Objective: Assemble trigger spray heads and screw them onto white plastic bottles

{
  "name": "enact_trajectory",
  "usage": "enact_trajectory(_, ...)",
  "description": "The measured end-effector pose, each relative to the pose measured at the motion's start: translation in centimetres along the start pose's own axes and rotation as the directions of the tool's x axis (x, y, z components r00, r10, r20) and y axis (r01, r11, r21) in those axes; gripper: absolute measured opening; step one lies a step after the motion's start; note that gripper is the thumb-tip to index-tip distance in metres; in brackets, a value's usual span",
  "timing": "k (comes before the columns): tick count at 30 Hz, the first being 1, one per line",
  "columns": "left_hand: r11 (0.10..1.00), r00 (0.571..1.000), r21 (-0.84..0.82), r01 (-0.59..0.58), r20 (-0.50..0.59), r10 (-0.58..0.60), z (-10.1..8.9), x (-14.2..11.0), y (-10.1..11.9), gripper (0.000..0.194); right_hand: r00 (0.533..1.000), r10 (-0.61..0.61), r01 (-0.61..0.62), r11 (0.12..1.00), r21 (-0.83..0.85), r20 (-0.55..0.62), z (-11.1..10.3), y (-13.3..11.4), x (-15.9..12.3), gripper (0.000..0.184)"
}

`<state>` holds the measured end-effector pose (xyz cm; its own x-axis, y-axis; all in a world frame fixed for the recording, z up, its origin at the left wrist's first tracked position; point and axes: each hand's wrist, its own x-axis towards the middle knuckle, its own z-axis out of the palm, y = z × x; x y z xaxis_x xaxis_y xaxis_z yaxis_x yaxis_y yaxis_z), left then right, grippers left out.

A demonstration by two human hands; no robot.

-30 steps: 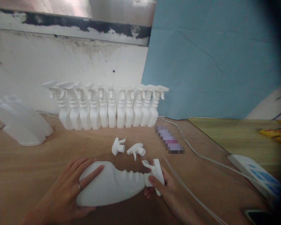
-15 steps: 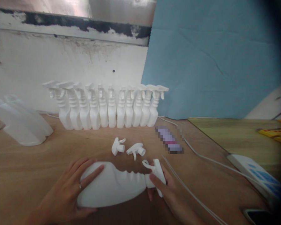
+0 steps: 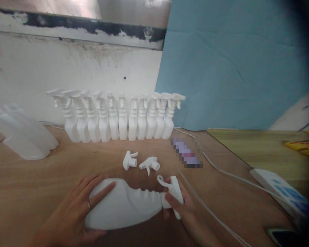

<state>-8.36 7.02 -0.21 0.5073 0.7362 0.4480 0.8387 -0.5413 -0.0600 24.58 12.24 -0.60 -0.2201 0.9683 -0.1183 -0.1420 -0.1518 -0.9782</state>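
Observation:
A white spray bottle [image 3: 126,206] lies tilted on its side above the table, its neck pointing right. My left hand [image 3: 78,206] wraps round the bottle's base, a ring on one finger. At the neck, my right hand [image 3: 181,206] grips the white trigger sprayer [image 3: 175,190], thumb on its collar. The sprayer sits on the bottle's mouth; whether it is fully screwed down I cannot tell. Just beyond the bottle, two loose trigger sprayers, one on the left [image 3: 129,161] and one on the right [image 3: 150,165], lie on the table.
Along the wall stands a row of several white spray bottles [image 3: 123,125] with sprayers on. Bottles without sprayers [image 3: 28,137] stand at the left. A blurred-out flat object [image 3: 186,152], a white cable [image 3: 216,168] and a white-and-blue box [image 3: 280,192] occupy the right side of the wooden table [image 3: 98,154].
The bottle and both hands have shifted very slightly right and down. My right hand has turned a little at the sprayer. The other things stay in place.

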Motion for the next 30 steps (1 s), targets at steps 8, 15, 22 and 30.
enact_trajectory(8, 1.000, 1.000, 0.003, 0.017, -0.019, -0.017, 0.1, 0.0, 0.1, 0.089, 1.000, -0.009, 0.009, 1.000, 0.017, 0.009, -0.4, 0.5, 0.3, 0.056)
enact_trajectory(15, 0.999, 1.000, 0.023, -0.028, -0.010, 0.028, -0.1, 0.0, 0.1, 0.089, 0.998, 0.037, -0.040, 0.997, -0.064, -0.050, 0.1, 0.1, 0.1, 0.053)
enact_trajectory(22, 0.998, 0.998, -0.033, 0.044, -0.032, -0.045, 0.3, 0.1, 0.6, 0.092, 0.999, -0.022, 0.019, 0.998, 0.067, 0.045, -0.1, -0.2, -0.1, 0.064)
enact_trajectory(30, 0.999, 1.000, -0.030, 0.018, 0.009, -0.018, 0.2, -0.1, 0.3, 0.090, 0.997, -0.026, 0.028, 0.999, -0.032, 0.079, -0.9, 0.1, 0.1, 0.066)
